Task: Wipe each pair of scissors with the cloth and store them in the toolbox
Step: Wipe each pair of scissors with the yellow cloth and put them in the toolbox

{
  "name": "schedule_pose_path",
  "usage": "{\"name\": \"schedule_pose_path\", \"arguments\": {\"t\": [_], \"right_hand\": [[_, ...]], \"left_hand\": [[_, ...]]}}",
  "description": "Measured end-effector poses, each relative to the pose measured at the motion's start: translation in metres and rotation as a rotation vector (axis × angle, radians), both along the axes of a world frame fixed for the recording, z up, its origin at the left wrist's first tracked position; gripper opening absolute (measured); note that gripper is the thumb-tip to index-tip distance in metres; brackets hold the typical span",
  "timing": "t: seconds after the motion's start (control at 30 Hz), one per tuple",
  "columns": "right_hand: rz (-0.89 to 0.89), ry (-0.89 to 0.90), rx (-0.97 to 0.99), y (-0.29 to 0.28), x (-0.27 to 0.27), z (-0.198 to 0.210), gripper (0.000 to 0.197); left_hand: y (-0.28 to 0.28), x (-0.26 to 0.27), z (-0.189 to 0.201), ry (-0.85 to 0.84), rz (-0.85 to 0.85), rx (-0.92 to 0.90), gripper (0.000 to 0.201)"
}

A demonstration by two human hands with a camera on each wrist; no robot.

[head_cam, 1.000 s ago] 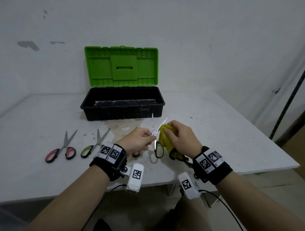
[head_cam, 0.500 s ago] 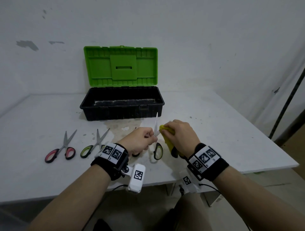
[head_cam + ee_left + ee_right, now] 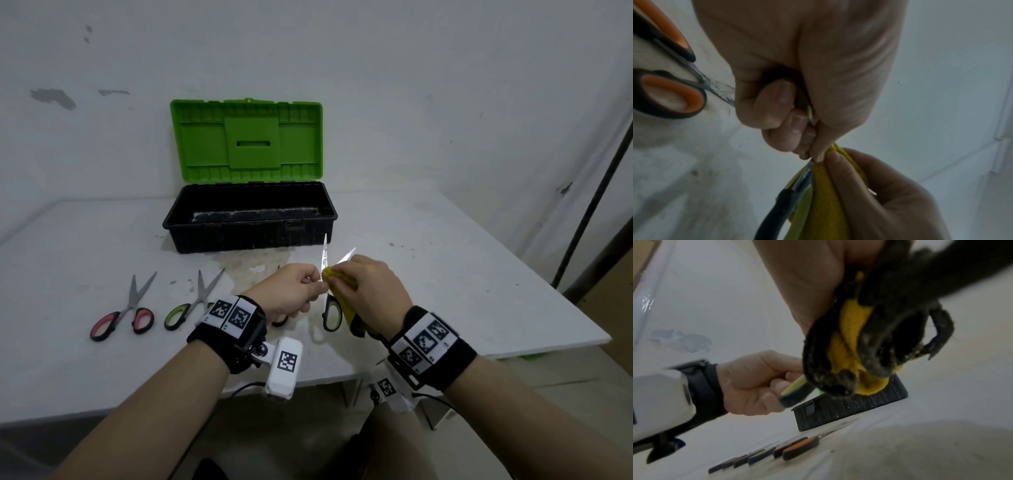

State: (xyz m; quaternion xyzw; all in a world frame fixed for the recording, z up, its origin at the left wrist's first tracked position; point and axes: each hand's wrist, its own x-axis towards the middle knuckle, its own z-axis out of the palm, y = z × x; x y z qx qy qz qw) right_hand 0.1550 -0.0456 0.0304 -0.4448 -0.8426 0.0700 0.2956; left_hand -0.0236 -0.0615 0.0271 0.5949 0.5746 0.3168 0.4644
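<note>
My left hand (image 3: 308,287) pinches a pair of green-handled scissors (image 3: 331,313) near the pivot, above the table in front of the toolbox. Their blades (image 3: 324,251) point up and stand spread apart. My right hand (image 3: 346,282) grips the yellow cloth (image 3: 328,274) and presses it between the blades at their base. From the left wrist, the cloth (image 3: 828,203) hangs beside the black handle (image 3: 781,211). The right wrist view shows the bunched cloth (image 3: 851,331) close up. The black toolbox (image 3: 250,236) stands behind with its green lid (image 3: 246,140) raised.
Pink-handled scissors (image 3: 121,315) and another green-handled pair (image 3: 191,301) lie on the white table (image 3: 445,274) to the left. Orange-handled scissors (image 3: 668,91) lie under my left hand. The table's front edge runs just below my wrists. A dark pole (image 3: 589,212) leans at right.
The scissor blades went from spread to nearly together and are spread again. My right hand has slid the cloth left, down to the base of the blades.
</note>
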Motion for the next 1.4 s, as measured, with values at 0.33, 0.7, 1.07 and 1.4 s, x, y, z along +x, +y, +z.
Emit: {"name": "schedule_pose_path", "arguments": {"t": [0.33, 0.7, 1.07, 1.4], "right_hand": [[-0.221, 0.026, -0.059, 0.029, 0.015, 0.011, 0.026], [0.006, -0.01, -0.022, -0.004, 0.0, -0.002, 0.02], [-0.189, 0.028, -0.069, 0.021, 0.011, 0.003, 0.023], [-0.156, 0.087, -0.018, 0.017, 0.022, 0.012, 0.02]], "left_hand": [[-0.004, -0.01, -0.006, 0.039, -0.034, -0.011, 0.023], [0.0, -0.008, -0.001, -0.065, 0.0, -0.081, 0.015], [-0.003, -0.018, -0.006, -0.027, -0.076, -0.045, 0.016], [0.001, -0.022, -0.008, -0.011, 0.024, -0.092, 0.01]]}}
